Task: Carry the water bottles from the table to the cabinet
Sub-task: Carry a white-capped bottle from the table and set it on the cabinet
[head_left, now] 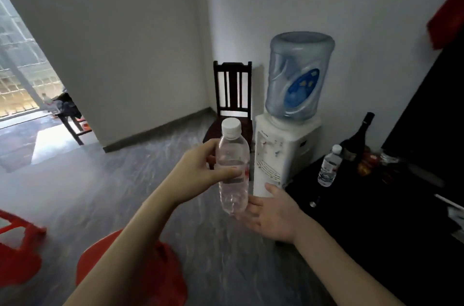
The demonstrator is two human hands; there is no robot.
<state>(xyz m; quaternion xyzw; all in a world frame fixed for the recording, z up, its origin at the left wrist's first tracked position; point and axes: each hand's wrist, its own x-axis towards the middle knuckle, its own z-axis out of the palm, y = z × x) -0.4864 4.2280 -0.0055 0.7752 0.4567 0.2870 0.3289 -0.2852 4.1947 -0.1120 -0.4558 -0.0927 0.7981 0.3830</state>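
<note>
Water bottle (232,167) sits upright mid-frame, white cap on, clear plastic. The left hand (198,171) has its grip wrapped round the middle of it, thumb across the front. The right hand (272,213) is spread wide, palm up, fingertips touching the bottle's base. At 3 o'clock there's a black cabinet (376,218) with a second bottle (329,166) and a dark wine bottle (357,138) on top. Water dispenser (283,150) and wooden chair (232,95) at 12 in the corner, grey floor, red stools (170,270) at 7.
</note>
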